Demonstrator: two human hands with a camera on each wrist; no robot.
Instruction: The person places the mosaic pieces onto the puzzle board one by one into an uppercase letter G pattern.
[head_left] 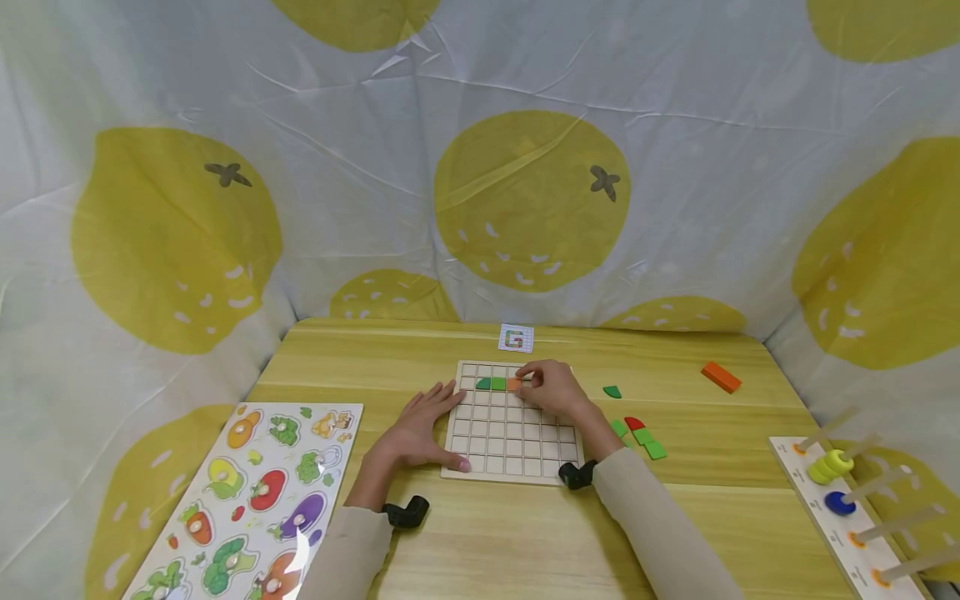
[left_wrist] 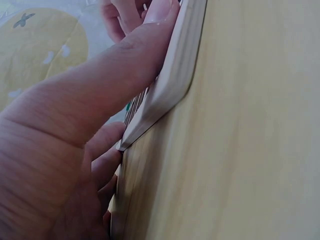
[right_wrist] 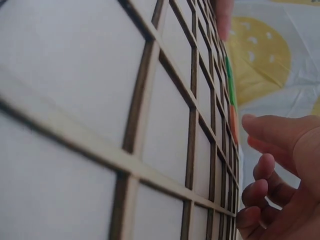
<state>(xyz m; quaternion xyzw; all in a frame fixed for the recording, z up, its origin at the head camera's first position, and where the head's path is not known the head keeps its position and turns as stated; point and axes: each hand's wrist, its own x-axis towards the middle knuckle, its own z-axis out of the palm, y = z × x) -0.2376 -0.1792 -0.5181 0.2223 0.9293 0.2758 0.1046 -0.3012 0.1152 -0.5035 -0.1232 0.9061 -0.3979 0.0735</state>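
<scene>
A wooden grid board (head_left: pixel 513 435) lies on the table between both hands. In one of its upper rows sit a dark green quarter-round tile (head_left: pixel 483 383), a light green square tile (head_left: pixel 498 383) and an orange tile (head_left: pixel 513 384). My left hand (head_left: pixel 420 429) spreads along the board's left side, its thumb (left_wrist: pixel 145 37) over the near edge. At the orange tile is my right hand (head_left: pixel 555 390), fingers loosely bent; the right wrist view shows its thumb tip (right_wrist: pixel 248 121) slightly apart from that tile. Behind the board lies a small card (head_left: pixel 516 338) with a coloured G.
Right of the board lie a red quarter-round tile (head_left: pixel 634 423), several green tiles (head_left: pixel 656 450) and a dark green quarter-round tile (head_left: pixel 612 391). An orange block (head_left: pixel 722 377) is farther right. A vegetable puzzle (head_left: pixel 251 454) lies left; a peg board (head_left: pixel 821 521) stands at right.
</scene>
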